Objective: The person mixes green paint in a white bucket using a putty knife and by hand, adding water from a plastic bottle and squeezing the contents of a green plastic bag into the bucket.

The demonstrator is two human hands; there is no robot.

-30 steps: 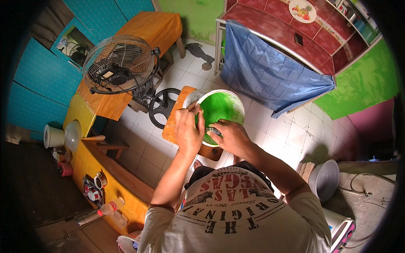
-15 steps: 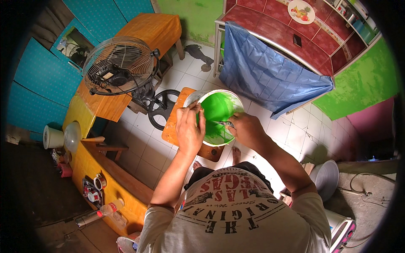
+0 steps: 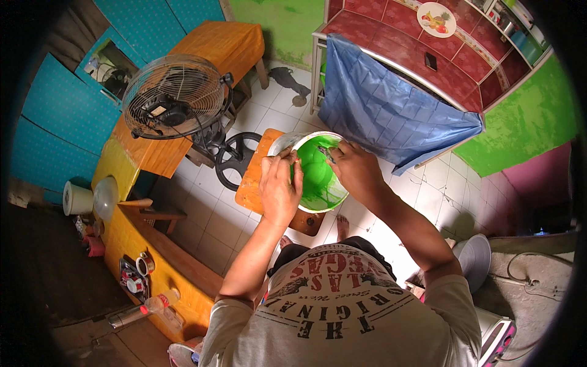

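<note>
Tilted on a wooden stool (image 3: 251, 186), a white bucket (image 3: 283, 144) holds thick, bright green liquid (image 3: 313, 173), which also streaks its inner wall. My left hand (image 3: 280, 188) is closed over the bucket's left rim, fingertips bent over the edge. On the far right side of the opening, my right hand (image 3: 356, 169) grips a slim metal utensil (image 3: 322, 149). Its lower part lies inside the bucket, and its exact kind is too small to tell.
A black fan (image 3: 174, 101) stands at the left beside a wooden table (image 3: 220, 46). A blue sheet (image 3: 391, 104) hangs from a red-tiled counter (image 3: 391, 40) at the far right. Near left, a wooden bench (image 3: 183, 260) bears a bottle (image 3: 160, 301). A grey basin (image 3: 474, 263) is near right.
My right hand has moved up, to the far side of the bucket opening, carrying the utensil from mid-bucket. The left hand keeps hold of the rim, shifting slightly right.
</note>
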